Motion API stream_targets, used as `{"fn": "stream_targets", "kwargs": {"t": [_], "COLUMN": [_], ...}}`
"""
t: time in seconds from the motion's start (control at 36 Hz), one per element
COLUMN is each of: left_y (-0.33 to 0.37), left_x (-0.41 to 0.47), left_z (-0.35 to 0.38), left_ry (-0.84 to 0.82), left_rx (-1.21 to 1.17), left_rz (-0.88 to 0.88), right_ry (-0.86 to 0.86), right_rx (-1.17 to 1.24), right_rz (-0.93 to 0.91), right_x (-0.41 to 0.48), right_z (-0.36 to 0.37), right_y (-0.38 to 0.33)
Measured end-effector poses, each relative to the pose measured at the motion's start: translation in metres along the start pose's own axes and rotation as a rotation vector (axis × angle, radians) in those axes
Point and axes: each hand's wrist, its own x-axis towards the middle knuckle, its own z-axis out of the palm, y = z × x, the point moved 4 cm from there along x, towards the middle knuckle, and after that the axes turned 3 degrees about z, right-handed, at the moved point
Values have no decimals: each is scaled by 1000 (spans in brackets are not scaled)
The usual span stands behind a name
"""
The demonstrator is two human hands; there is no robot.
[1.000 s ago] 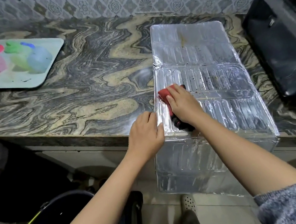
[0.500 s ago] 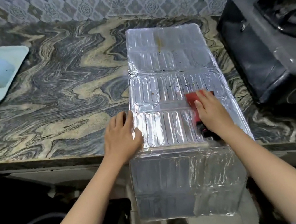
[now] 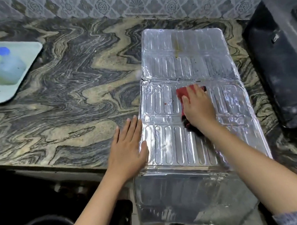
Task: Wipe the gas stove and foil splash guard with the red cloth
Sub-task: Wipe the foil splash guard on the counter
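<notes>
— Two hands on the job; what has changed, going left to right?

— Far left, the pale tray (image 3: 27,77) of coloured containers sits well apart; the left hand (image 3: 128,150), half a second ago curled on the foil splash guard (image 3: 183,52), now lies flat with fingers spread, pinning its left edge to the marble counter (image 3: 65,106).

— And the cloth?

— The right hand (image 3: 198,105) has slid the red cloth (image 3: 181,92) back from the right edge to the middle panel, pressing it flat; specks remain beside it; I judge wiping mid-way; the gas stove (image 3: 287,63), far right, waits.
</notes>
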Motion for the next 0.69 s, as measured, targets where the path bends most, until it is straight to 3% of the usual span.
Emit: {"fn": "stream_targets", "kwargs": {"t": [0.25,0.47,0.69], "left_y": [1,1,1], "left_x": [0,0,-1], "left_z": [-2,-2,-1], "left_ry": [33,39,47], "left_rx": [-1,-1,-4], "left_rz": [-19,-34,-35], "right_ry": [-115,-90,-70], "right_rx": [21,45,79], "right_rz": [-353,-370,-280], "right_x": [7,45,53], "right_z": [39,33,12], "right_y": [-92,-94,-45]}}
